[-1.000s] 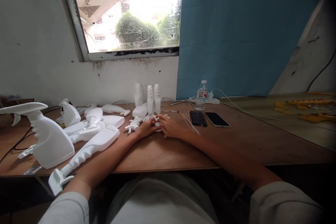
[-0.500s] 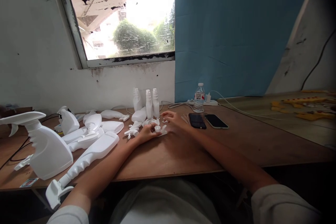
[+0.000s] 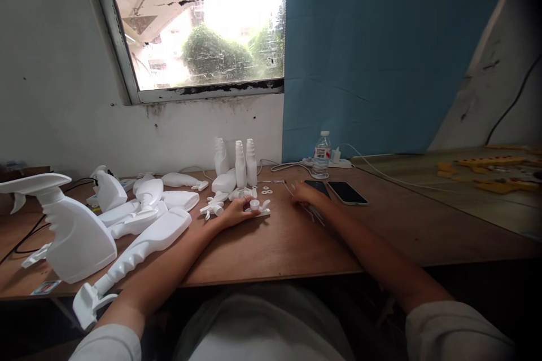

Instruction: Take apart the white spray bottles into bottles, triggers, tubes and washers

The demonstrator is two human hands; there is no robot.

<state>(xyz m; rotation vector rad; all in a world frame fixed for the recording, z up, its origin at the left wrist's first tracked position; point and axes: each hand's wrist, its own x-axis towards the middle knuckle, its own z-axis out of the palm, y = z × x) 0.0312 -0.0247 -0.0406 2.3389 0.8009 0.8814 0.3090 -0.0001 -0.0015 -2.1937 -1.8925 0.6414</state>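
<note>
My left hand (image 3: 235, 212) lies on the brown table (image 3: 279, 242) with its fingers closed round a small white spray-trigger head (image 3: 256, 207). My right hand (image 3: 308, 194) rests further right, its fingers curled down onto a bundle of thin white tubes (image 3: 312, 211) next to two phones; whether it grips one I cannot tell. A few small white rings (image 3: 266, 190) lie between the hands. Three white bottles (image 3: 241, 162) stand upright behind them.
Several white spray bottles (image 3: 80, 237) lie in a heap at the left. Two dark phones (image 3: 347, 192), a water bottle (image 3: 322, 162) and a power strip with cables sit at the back right. Yellow parts (image 3: 491, 175) lie on the neighbouring table.
My right hand has left the trigger head and moved right to the thin tubes beside the phones. My left hand stays on the trigger head.
</note>
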